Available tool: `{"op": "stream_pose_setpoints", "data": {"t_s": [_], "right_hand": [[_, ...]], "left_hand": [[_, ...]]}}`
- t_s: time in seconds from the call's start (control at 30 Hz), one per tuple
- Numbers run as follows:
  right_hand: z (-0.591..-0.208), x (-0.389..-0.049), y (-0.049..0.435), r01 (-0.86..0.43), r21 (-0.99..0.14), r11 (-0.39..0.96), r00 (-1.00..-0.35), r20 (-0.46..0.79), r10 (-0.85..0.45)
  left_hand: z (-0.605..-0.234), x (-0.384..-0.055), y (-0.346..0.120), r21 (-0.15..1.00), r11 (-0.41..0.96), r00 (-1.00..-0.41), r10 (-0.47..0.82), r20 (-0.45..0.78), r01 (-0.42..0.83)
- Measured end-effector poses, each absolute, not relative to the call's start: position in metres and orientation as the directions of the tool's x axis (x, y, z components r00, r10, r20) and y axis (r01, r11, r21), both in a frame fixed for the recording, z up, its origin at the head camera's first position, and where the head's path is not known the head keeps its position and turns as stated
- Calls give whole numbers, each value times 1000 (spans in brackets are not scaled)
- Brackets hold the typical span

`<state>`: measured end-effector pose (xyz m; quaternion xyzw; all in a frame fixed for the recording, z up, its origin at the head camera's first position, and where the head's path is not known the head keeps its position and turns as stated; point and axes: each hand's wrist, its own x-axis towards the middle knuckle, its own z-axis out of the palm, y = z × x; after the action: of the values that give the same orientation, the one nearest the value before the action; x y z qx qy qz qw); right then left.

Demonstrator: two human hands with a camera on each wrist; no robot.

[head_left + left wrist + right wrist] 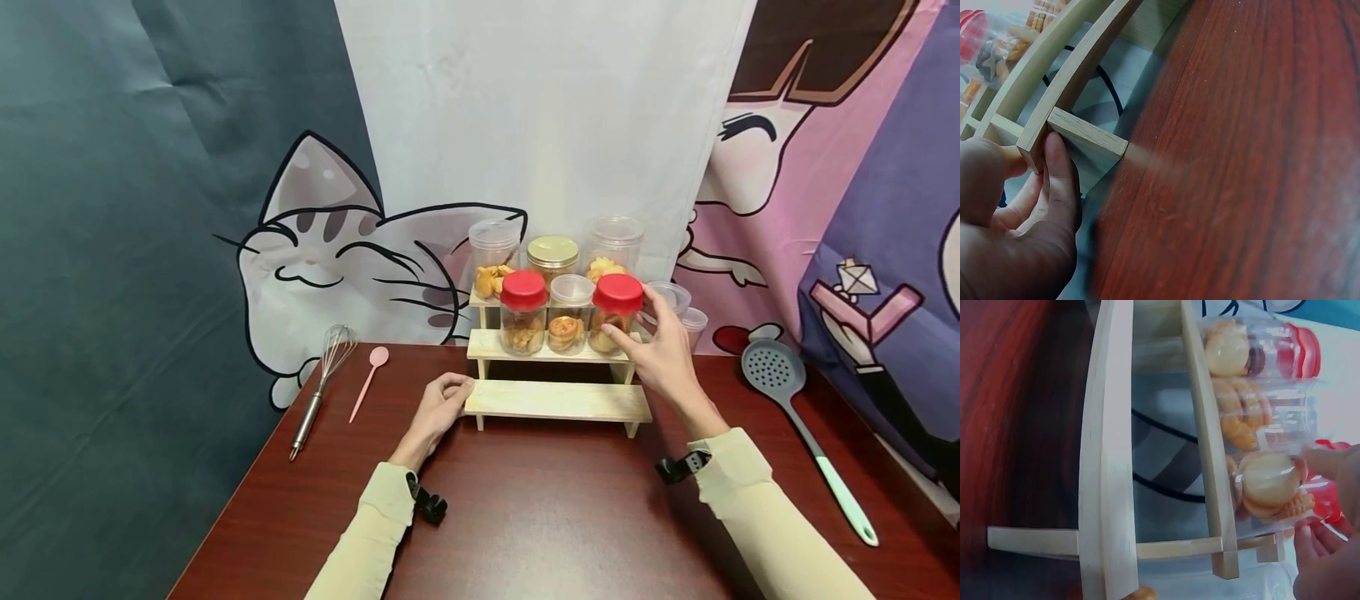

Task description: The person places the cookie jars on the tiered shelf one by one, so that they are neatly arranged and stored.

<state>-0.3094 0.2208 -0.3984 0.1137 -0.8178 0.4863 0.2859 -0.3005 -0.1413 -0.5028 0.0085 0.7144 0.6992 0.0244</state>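
A three-step wooden rack (558,400) stands on the table. My left hand (437,408) pinches the left end of its lowest step between thumb and fingers, close up in the left wrist view. On the middle step are a red-lidded jar (523,317) of snacks, a clear-lidded jar (567,321) and a second red-lidded jar (606,321). My right hand (663,354) grips that right-hand red-lidded jar, thumb in front and fingers at its right side. In the right wrist view this jar (1269,484) stands on the step, its lid partly behind the fingers.
On the top step stand a gold-lidded jar (553,252) and two clear tubs. Clear containers (693,321) stand behind my right hand. A whisk (322,392) and pink spoon (367,383) lie left; a slotted skimmer (802,425) lies right. A printed cloth (540,108) hangs behind.
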Motion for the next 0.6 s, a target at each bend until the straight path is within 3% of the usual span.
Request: {"op": "stream_pose_setpoints", "data": {"t_s": [0.2,0.6], "right_hand": [[-399,-301,228,-458,-756,468,-841,539,47],[-405,-302,257,-425,-778,462,-807,557,195]], "left_hand": [[-504,-300,-140,1000,14,-999,49,-19,-18],[-502,-299,-141,1000,21,-999,42,-21,-20]]}}
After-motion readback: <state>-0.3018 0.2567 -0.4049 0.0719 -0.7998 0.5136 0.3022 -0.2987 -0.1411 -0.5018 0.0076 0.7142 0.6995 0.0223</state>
